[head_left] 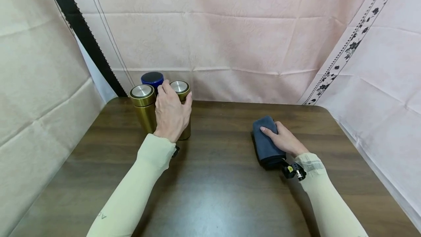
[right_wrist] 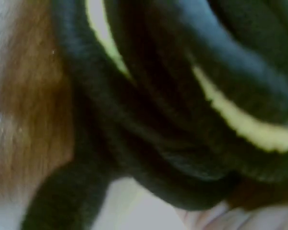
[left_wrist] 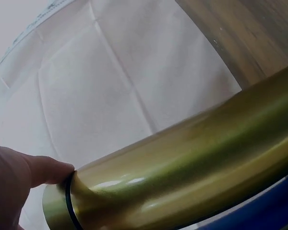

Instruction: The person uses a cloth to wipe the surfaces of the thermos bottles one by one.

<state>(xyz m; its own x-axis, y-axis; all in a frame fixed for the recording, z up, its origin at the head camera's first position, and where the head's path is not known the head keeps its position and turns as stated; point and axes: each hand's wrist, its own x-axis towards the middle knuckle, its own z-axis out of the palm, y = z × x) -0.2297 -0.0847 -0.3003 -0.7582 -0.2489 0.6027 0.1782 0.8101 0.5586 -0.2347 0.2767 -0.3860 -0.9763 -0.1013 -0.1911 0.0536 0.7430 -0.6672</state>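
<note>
- Left hand (head_left: 172, 115): grips rightmost gold bottle (left_wrist: 182, 165) near its top, tabletop (head_left: 213, 185) far left; likely rigid, smooth; hold around the body.
- Right hand (head_left: 285, 140): pinches folded blue cloth (head_left: 265, 140), tabletop right; likely soft, light; grasp all layers.

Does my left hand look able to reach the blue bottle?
Probably not freely: your left hand grips the right gold bottle, and the left gold bottle partly hides the blue bottle.
</note>
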